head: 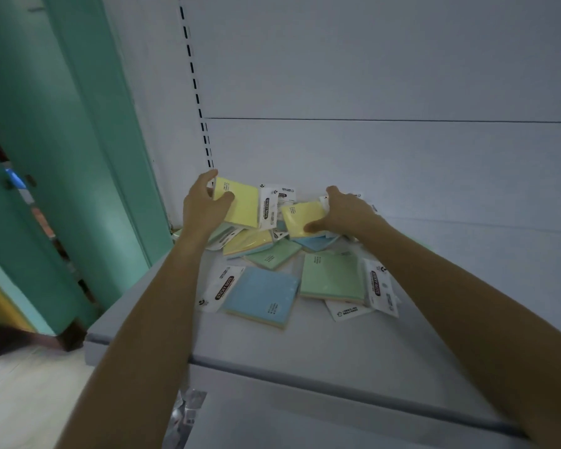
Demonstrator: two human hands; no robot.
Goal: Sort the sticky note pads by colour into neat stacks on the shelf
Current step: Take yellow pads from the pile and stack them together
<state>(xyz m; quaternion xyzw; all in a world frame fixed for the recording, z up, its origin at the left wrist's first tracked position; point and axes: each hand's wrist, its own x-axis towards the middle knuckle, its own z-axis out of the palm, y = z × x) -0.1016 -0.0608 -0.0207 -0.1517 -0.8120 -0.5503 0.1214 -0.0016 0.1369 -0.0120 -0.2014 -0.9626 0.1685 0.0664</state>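
A loose pile of packaged sticky note pads lies at the back left of the white shelf (305,358). My left hand (203,207) grips a yellow pad (240,202) by its left edge, lifted and tilted above the pile. My right hand (344,212) holds a second yellow pad (300,218) from its right side, thumb under its front edge. In front lie a blue pad (263,294), a large green pad (332,275), a smaller green pad (274,254) and another yellow pad (248,243). Other pads are partly hidden beneath my hands.
The shelf's white back panel (386,76) rises behind the pile, with a slotted upright (196,92) at its left. A teal wall (62,140) stands left of the shelf. A second shelf edge (337,413) shows below, and pale floor (23,400) at the bottom left.
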